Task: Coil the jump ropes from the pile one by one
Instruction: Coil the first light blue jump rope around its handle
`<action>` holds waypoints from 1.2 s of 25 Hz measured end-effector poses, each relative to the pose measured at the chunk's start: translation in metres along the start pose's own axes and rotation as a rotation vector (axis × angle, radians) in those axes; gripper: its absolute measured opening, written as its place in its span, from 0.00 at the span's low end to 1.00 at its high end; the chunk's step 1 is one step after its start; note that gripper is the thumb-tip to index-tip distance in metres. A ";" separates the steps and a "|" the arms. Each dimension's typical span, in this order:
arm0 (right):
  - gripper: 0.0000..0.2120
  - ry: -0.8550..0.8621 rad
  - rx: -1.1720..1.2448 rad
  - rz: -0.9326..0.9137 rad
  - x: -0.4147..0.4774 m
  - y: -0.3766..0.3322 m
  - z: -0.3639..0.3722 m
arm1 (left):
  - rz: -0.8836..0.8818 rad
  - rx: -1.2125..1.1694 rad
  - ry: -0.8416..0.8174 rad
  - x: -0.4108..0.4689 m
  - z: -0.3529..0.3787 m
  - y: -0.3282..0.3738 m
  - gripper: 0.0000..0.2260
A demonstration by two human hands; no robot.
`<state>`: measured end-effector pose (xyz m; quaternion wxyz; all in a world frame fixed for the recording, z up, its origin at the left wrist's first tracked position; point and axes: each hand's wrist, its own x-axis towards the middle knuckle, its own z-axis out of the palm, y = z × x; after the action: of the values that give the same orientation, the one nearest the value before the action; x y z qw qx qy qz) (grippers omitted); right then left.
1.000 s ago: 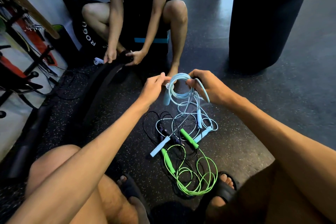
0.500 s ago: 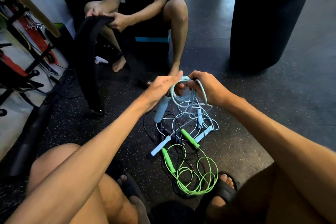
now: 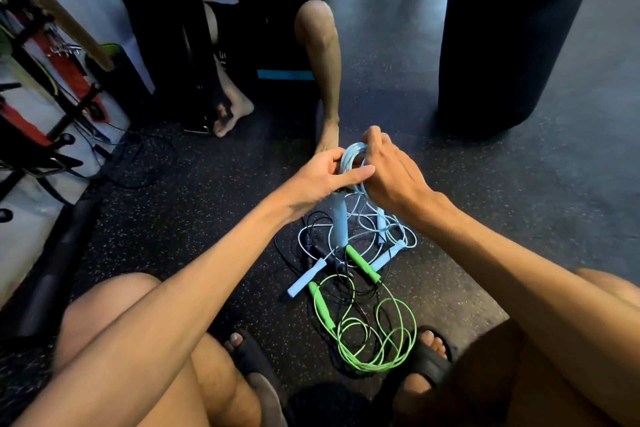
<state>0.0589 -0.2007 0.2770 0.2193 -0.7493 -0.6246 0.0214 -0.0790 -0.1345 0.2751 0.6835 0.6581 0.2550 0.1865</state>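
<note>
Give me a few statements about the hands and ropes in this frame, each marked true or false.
1. The left hand and right hand both hold the light blue coil. True.
2. The green rope is in the right hand. False: it lies on the floor.
3. A light blue handle hangs below the left hand. True.
4. The pile holds only green rope. False: loose light blue rope and a black rope lie there too.
</note>
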 end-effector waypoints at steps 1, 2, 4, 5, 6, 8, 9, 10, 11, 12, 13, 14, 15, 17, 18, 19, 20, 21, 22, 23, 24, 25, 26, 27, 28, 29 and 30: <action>0.12 -0.016 -0.010 -0.003 0.000 0.001 0.001 | 0.000 0.003 -0.005 0.000 -0.001 0.000 0.21; 0.13 -0.032 0.007 -0.007 -0.001 0.002 0.001 | 0.008 0.002 -0.005 0.000 -0.003 0.000 0.19; 0.13 -0.059 0.141 0.009 0.000 0.001 -0.002 | 0.026 0.035 0.006 0.001 -0.006 0.001 0.15; 0.13 -0.070 0.226 0.031 0.002 0.001 -0.003 | 0.031 0.075 0.022 0.001 -0.007 0.001 0.13; 0.12 -0.084 0.290 0.048 0.004 0.003 -0.005 | 0.038 0.117 0.034 0.002 -0.008 0.001 0.10; 0.11 -0.145 0.332 0.033 0.010 0.013 -0.012 | 0.040 0.146 0.048 0.002 -0.010 0.003 0.07; 0.11 -0.202 0.348 0.005 0.012 0.019 -0.016 | 0.029 0.121 0.057 0.002 -0.011 0.004 0.08; 0.10 -0.258 0.367 -0.029 0.014 0.025 -0.019 | 0.017 0.065 0.065 0.001 -0.013 0.005 0.08; 0.10 -0.298 0.379 -0.061 0.015 0.031 -0.022 | 0.012 -0.005 0.072 0.001 -0.015 0.006 0.09; 0.09 -0.321 0.399 -0.087 0.016 0.035 -0.025 | 0.014 -0.074 0.073 0.001 -0.017 0.007 0.09; 0.09 -0.333 0.451 -0.097 0.016 0.036 -0.027 | 0.014 -0.125 0.079 0.001 -0.017 0.008 0.09; 0.09 -0.338 0.539 -0.085 0.015 0.036 -0.027 | 0.017 -0.159 0.082 0.001 -0.017 0.009 0.10; 0.09 -0.338 0.646 -0.057 0.014 0.033 -0.026 | 0.020 -0.177 0.085 0.002 -0.017 0.010 0.10; 0.08 -0.345 0.842 0.017 0.011 0.029 -0.022 | 0.018 -0.196 0.082 0.004 -0.018 0.011 0.07; 0.08 -0.348 0.909 0.037 0.008 0.026 -0.021 | 0.011 -0.202 0.068 0.004 -0.020 0.011 0.07; 0.08 -0.343 0.935 0.035 0.007 0.023 -0.019 | -0.001 -0.193 0.047 0.005 -0.024 0.012 0.07; 0.09 -0.325 0.916 0.013 0.006 0.021 -0.019 | -0.011 -0.168 0.022 0.003 -0.027 0.013 0.07; 0.09 -0.292 0.860 -0.022 0.006 0.019 -0.019 | -0.018 -0.148 0.001 0.003 -0.030 0.013 0.09; 0.10 -0.248 0.797 -0.061 0.007 0.018 -0.018 | -0.017 -0.163 -0.015 0.002 -0.032 0.013 0.11; 0.10 -0.200 0.741 -0.090 0.008 0.017 -0.019 | -0.018 -0.213 -0.027 0.001 -0.033 0.013 0.12; 0.10 -0.153 0.697 -0.105 0.008 0.016 -0.019 | -0.020 -0.278 -0.044 0.000 -0.033 0.014 0.12; 0.09 -0.113 0.667 -0.112 0.009 0.015 -0.019 | -0.027 -0.331 -0.069 0.000 -0.032 0.014 0.10; 0.09 -0.082 0.645 -0.112 0.010 0.015 -0.019 | -0.038 -0.359 -0.099 0.000 -0.032 0.013 0.07; 0.08 -0.061 0.626 -0.112 0.010 0.015 -0.019 | -0.051 -0.367 -0.131 -0.001 -0.032 0.011 0.03; 0.07 -0.046 0.608 -0.114 0.009 0.014 -0.019 | -0.066 -0.358 -0.159 -0.001 -0.032 0.009 0.04; 0.07 -0.037 0.589 -0.116 0.008 0.014 -0.019 | -0.081 -0.334 -0.179 -0.001 -0.032 0.008 0.06; 0.07 -0.031 0.569 -0.123 0.007 0.014 -0.019 | -0.092 -0.307 -0.192 -0.002 -0.031 0.007 0.07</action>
<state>0.0793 -0.2011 0.2909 0.4120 -0.6180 -0.6409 0.1940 -0.0979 -0.1103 0.2826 0.8048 0.5485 0.1870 0.1279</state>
